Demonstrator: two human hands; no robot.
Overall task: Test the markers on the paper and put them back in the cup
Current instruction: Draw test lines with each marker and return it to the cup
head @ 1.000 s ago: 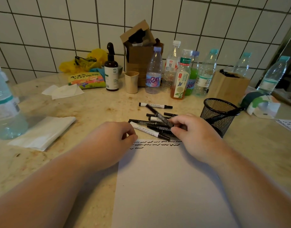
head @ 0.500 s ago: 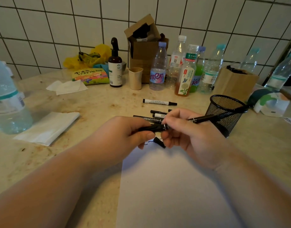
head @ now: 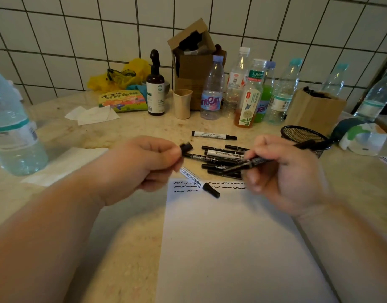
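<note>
Cap now off: half a second back both hands met on one marker; now they are apart. Left hand (head: 144,165) pinches the pulled cap (head: 186,147) at its fingertips. Right hand (head: 282,171) grips the uncapped marker (head: 245,165), tip aimed down-left toward the paper (head: 227,248). Judged ready for its test stroke.

Count: one marker in hand; one white-barrelled marker (head: 213,135) lying apart; a heap (head: 221,158) of roughly seven more between the hands, overlap prevents certainty. One capped end (head: 211,190) lies on the paper's top edge. Squiggles (head: 186,186): about eleven, three rows. One mesh cup (head: 301,136) at right, nothing plainly inside it.
</note>
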